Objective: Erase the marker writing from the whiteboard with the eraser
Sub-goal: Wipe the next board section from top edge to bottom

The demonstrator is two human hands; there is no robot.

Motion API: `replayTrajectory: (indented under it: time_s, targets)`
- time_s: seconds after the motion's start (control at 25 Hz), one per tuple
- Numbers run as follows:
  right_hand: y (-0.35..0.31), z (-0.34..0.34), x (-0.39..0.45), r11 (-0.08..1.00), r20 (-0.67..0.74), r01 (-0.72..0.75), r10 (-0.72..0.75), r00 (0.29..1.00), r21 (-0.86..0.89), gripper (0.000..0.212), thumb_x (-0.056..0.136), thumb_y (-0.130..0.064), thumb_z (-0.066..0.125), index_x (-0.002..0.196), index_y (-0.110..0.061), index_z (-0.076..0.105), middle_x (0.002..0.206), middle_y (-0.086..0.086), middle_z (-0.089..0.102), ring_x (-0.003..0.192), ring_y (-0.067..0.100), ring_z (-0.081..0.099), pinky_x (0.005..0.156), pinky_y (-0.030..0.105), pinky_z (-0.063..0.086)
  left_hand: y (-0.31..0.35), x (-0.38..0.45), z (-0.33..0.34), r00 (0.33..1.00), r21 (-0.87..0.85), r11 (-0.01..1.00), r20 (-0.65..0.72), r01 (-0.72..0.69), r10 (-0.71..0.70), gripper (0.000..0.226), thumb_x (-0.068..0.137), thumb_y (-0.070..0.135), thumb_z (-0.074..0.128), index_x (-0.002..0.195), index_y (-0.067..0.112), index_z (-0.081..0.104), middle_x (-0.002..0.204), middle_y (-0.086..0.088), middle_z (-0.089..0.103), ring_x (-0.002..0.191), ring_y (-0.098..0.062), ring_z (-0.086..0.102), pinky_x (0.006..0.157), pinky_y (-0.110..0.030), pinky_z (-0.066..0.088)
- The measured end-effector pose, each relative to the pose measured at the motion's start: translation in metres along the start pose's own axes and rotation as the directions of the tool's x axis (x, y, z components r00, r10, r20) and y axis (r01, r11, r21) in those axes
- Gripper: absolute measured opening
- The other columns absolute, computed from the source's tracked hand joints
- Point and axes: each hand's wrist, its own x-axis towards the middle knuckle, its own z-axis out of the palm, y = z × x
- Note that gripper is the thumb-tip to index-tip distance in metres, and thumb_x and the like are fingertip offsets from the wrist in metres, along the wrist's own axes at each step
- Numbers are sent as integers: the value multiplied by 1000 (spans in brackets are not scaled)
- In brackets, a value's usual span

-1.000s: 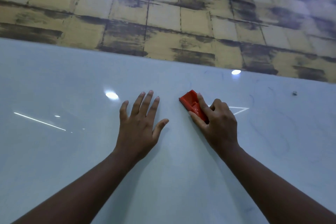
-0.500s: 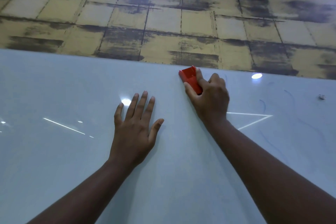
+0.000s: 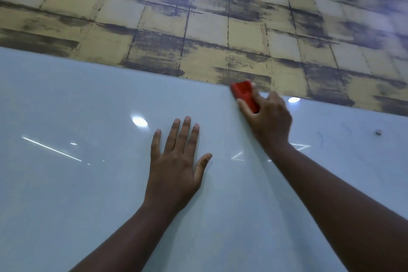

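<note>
Your right hand (image 3: pixel 268 117) clenches the red eraser (image 3: pixel 245 95) at the whiteboard's (image 3: pixel 77 95) far edge, pressing it flat to wipe. Left hand (image 3: pixel 176 161) lies released, palm down, likely bracing. Faint marker strokes (image 3: pixel 320 139) remain right.

The glossy white whiteboard (image 3: pixel 88 183) fills the lower part of the view; its far edge runs diagonally, lower toward the right. Its surface carries bright light reflections. Faint thin marker strokes (image 3: pixel 320 139) are visible on its right-hand area; what they spell cannot be read. The red rectangular plastic eraser (image 3: pixel 244 94) lies flat against the board at the far edge, its far end level with or slightly over that edge. Its long axis is angled, near end toward the right. The near end is covered.
</note>
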Motion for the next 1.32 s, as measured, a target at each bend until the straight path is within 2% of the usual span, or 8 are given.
replayTrajectory:
  time_s: [0.16, 0.28, 0.48, 0.64, 0.76, 0.92, 1.12, 1.32]
  targets:
    - [57, -24, -23, 904, -105, -422, 415, 904, -63, 62, 99, -61, 54, 145, -21, 59, 93, 13, 54, 88, 31, 58, 74, 36, 48, 2, -6, 1, 1000, -31, 1000, 4, 5, -5, 72, 109, 57, 23, 167, 14, 29, 176, -9, 19, 164, -27, 16, 129, -60, 17]
    - [58, -30, -33, 869, -99, -490, 483, 870, -64, 62, 99, -60, 54, 145, -20, 58, 96, 15, 59, 93, 35, 63, 77, 39, 51, 4, -7, 1, 1000, -59, 998, 2, 2, -1, 72, 108, 53, 26, 167, 12, 29, 176, -11, 19, 164, -29, 16, 128, -62, 18]
    - [-2, -25, -62, 942, -46, -335, 335, 941, 8, 62, 96, -54, 61, 150, -23, 55, 90, 6, 49, 88, 28, 58, 69, 30, 40, 5, -12, -3, 999, -39, 999, 30, -26, 27, 71, 105, 43, 29, 167, 8, 27, 176, -15, 17, 164, -32, 14, 127, -65, 18]
    - [-50, -22, -102, 995, 0, -46, 46, 999, 84, 70, 96, -62, 52, 152, -19, 52, 89, 3, 50, 77, 14, 47, 60, 25, 43, 5, -12, -5, 998, -19, 1000, 55, -22, 23, 71, 107, 46, 28, 168, 10, 24, 177, -13, 14, 165, -30, 10, 128, -64, 17]
    - [-45, -28, -123, 982, 7, 126, -129, 992, 141, 70, 97, -64, 51, 150, -18, 54, 91, 4, 57, 77, 13, 49, 61, 27, 50, 6, -16, -6, 998, -32, 999, 53, -22, 24, 72, 106, 48, 28, 168, 12, 24, 177, -11, 15, 165, -27, 9, 129, -63, 16]
    - [8, -41, -122, 938, -36, 333, -331, 943, 96, 59, 97, -56, 60, 145, -21, 61, 82, 6, 52, 69, 22, 49, 56, 33, 44, 7, -23, -8, 999, -39, 999, 28, -29, 30, 71, 105, 43, 34, 168, 11, 26, 177, -9, 16, 165, -25, 11, 130, -61, 16]
    - [109, -60, -122, 1000, -55, -29, 28, 998, -12, 59, 95, -57, 59, 145, -26, 60, 81, 2, 39, 72, 22, 43, 55, 38, 47, 26, -48, -8, 997, -24, 997, 8, 71, -71, 69, 104, 32, 37, 167, 8, 26, 177, -10, 15, 164, -27, 13, 129, -62, 17]
    - [108, -56, -140, 941, -88, -332, 337, 937, 69, 59, 92, -52, 68, 144, -26, 61, 82, 5, 42, 78, 23, 43, 62, 37, 50, 59, -83, -8, 984, 10, 984, -8, 176, -176, 68, 104, 30, 34, 167, 5, 25, 176, -14, 17, 163, -30, 17, 129, -62, 18]
